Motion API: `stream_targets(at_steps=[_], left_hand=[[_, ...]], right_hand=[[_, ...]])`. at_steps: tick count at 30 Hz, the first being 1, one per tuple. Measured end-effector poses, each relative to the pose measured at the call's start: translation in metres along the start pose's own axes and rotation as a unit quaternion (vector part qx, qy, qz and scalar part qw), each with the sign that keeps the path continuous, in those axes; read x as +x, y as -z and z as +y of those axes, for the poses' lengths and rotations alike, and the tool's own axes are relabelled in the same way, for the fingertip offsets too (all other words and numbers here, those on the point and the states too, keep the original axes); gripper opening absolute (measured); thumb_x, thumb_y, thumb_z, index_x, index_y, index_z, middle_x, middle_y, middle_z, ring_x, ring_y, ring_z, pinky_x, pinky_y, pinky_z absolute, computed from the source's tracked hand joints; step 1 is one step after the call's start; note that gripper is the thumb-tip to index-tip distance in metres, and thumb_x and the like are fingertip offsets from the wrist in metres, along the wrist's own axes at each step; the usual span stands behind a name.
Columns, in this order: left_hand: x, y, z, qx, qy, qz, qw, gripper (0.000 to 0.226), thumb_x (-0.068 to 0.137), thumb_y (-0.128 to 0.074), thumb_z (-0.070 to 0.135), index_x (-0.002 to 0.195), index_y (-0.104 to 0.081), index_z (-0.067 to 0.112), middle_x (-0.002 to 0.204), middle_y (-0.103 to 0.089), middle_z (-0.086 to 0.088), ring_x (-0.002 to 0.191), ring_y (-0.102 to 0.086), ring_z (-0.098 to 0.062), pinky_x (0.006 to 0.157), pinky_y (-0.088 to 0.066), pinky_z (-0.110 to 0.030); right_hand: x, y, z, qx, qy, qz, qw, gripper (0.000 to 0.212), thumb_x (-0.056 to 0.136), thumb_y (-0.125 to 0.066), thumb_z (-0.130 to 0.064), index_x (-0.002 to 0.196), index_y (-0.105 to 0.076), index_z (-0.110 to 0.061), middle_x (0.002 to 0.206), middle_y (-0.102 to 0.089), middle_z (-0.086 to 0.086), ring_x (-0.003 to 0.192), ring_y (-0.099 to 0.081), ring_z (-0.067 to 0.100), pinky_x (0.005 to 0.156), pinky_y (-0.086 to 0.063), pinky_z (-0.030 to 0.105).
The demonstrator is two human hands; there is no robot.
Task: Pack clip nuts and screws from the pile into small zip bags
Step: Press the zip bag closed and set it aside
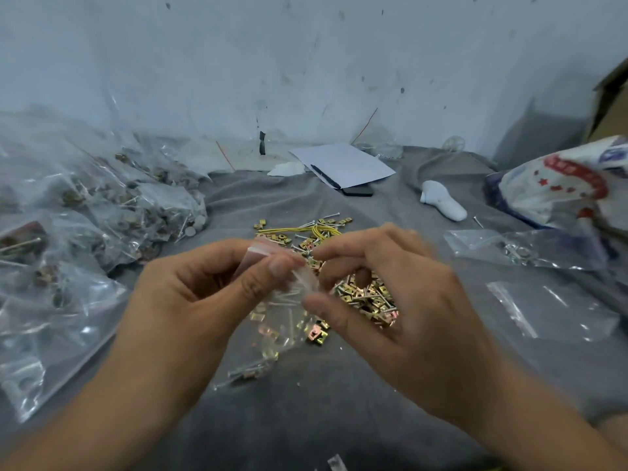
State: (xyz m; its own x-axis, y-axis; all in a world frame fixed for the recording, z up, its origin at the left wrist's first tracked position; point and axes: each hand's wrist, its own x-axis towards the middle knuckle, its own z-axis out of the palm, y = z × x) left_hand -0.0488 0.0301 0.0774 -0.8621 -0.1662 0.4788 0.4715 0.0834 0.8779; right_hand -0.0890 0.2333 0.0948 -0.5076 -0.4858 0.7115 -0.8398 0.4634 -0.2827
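Holding small zip bag (289, 300) upright between hands: left hand (204, 287) pinches red zip edge, right hand (390, 300) pinches opposite side. Pile (367, 294) just behind right hand, nearer it.

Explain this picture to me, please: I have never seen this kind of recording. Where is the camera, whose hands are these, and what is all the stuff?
There is no machine here. A person wears one wide-angle camera on the head, looking down at their own bare hands over a grey cloth. The left hand and right hand together pinch a small clear zip bag that already holds some screws and brass-coloured clip nuts. Behind it lies the loose pile of clip nuts and screws, with yellow rubber bands further back. At left is a heap of filled bags; at right lie empty bags.
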Motion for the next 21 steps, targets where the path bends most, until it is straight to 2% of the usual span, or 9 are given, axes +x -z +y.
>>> stream_targets(at_steps=[3, 7, 9, 11, 14, 15, 17, 19, 21], left_hand=[[0.002, 0.005, 0.001, 0.010, 0.020, 0.025, 0.999, 0.020, 0.080, -0.074, 0.036, 0.088, -0.084, 0.020, 0.090, -0.081, -0.004, 0.085, -0.077, -0.021, 0.081, -0.061, -0.028], [0.005, 0.014, -0.004, 0.051, 0.042, 0.021, 0.998, 0.025, 0.075, -0.085, 0.042, 0.089, -0.084, 0.022, 0.092, -0.081, -0.003, 0.088, -0.078, -0.023, 0.082, -0.062, -0.043], [0.007, 0.017, -0.005, 0.048, 0.043, 0.004, 0.998, 0.026, 0.077, -0.079, 0.042, 0.090, -0.085, 0.021, 0.092, -0.081, -0.003, 0.090, -0.078, -0.019, 0.084, -0.062, -0.036], [0.010, 0.025, -0.003, 0.059, 0.034, -0.023, 0.997, 0.027, 0.076, -0.081, 0.046, 0.093, -0.085, 0.025, 0.090, -0.081, -0.004, 0.089, -0.077, -0.016, 0.080, -0.060, -0.028], [0.014, 0.043, -0.005, 0.108, 0.037, -0.042, 0.993, 0.049, 0.067, -0.087, 0.063, 0.098, -0.084, 0.025, 0.085, -0.077, -0.019, 0.075, -0.067, -0.029, 0.080, -0.047, -0.045], [0.016, 0.047, -0.008, 0.111, 0.035, -0.042, 0.992, 0.052, 0.064, -0.088, 0.063, 0.098, -0.083, 0.025, 0.083, -0.076, -0.020, 0.070, -0.065, -0.032, 0.081, -0.043, -0.047], [0.018, 0.047, -0.013, 0.106, 0.029, -0.038, 0.993, 0.053, 0.060, -0.089, 0.064, 0.096, -0.084, 0.024, 0.080, -0.072, -0.025, 0.068, -0.061, -0.025, 0.079, -0.041, -0.045], [0.017, 0.042, -0.017, 0.111, 0.024, -0.036, 0.993, 0.054, 0.058, -0.088, 0.068, 0.095, -0.084, 0.029, 0.078, -0.072, -0.024, 0.065, -0.060, -0.027, 0.076, -0.043, -0.044], [0.015, 0.038, -0.019, 0.139, 0.013, -0.039, 0.989, 0.050, 0.060, -0.085, 0.071, 0.094, -0.084, 0.035, 0.075, -0.075, -0.014, 0.064, -0.065, -0.040, 0.070, -0.053, -0.045]], right_hand=[[0.004, 0.001, 0.002, -0.008, -0.005, 0.013, 1.000, 0.036, 0.091, -0.080, -0.037, 0.119, -0.065, -0.021, 0.094, -0.070, -0.021, 0.092, -0.049, -0.006, 0.090, -0.044, 0.031], [0.009, 0.005, 0.004, -0.001, 0.004, 0.031, 1.000, 0.034, 0.086, -0.086, -0.032, 0.110, -0.065, -0.022, 0.094, -0.070, -0.022, 0.092, -0.051, -0.007, 0.088, -0.044, 0.031], [0.011, 0.008, 0.004, 0.005, 0.013, 0.038, 0.999, 0.032, 0.085, -0.087, -0.031, 0.106, -0.065, -0.023, 0.094, -0.070, -0.022, 0.092, -0.052, -0.007, 0.088, -0.044, 0.031], [0.013, 0.011, 0.004, 0.005, 0.036, 0.038, 0.999, 0.026, 0.088, -0.085, -0.029, 0.103, -0.066, -0.021, 0.094, -0.068, -0.020, 0.093, -0.054, -0.003, 0.091, -0.043, 0.030], [0.014, 0.011, 0.006, 0.001, 0.068, 0.030, 0.997, 0.017, 0.096, -0.076, -0.021, 0.105, -0.065, -0.013, 0.096, -0.066, -0.011, 0.094, -0.061, 0.010, 0.093, -0.046, 0.030], [0.014, 0.008, 0.008, 0.018, 0.061, 0.028, 0.998, 0.016, 0.098, -0.074, -0.017, 0.108, -0.062, -0.012, 0.097, -0.064, -0.008, 0.094, -0.062, 0.013, 0.091, -0.048, 0.031], [0.011, 0.002, 0.009, 0.056, 0.038, 0.022, 0.997, 0.019, 0.098, -0.073, -0.009, 0.112, -0.060, -0.012, 0.099, -0.061, -0.005, 0.093, -0.063, 0.016, 0.085, -0.051, 0.033], [0.006, -0.006, 0.012, 0.078, 0.027, 0.041, 0.996, 0.024, 0.095, -0.076, -0.006, 0.114, -0.060, -0.012, 0.101, -0.061, -0.004, 0.094, -0.064, 0.015, 0.084, -0.053, 0.033], [0.002, -0.011, 0.015, 0.112, 0.001, 0.069, 0.991, 0.032, 0.092, -0.080, -0.009, 0.115, -0.060, -0.016, 0.105, -0.063, -0.006, 0.095, -0.069, 0.017, 0.084, -0.055, 0.034]])
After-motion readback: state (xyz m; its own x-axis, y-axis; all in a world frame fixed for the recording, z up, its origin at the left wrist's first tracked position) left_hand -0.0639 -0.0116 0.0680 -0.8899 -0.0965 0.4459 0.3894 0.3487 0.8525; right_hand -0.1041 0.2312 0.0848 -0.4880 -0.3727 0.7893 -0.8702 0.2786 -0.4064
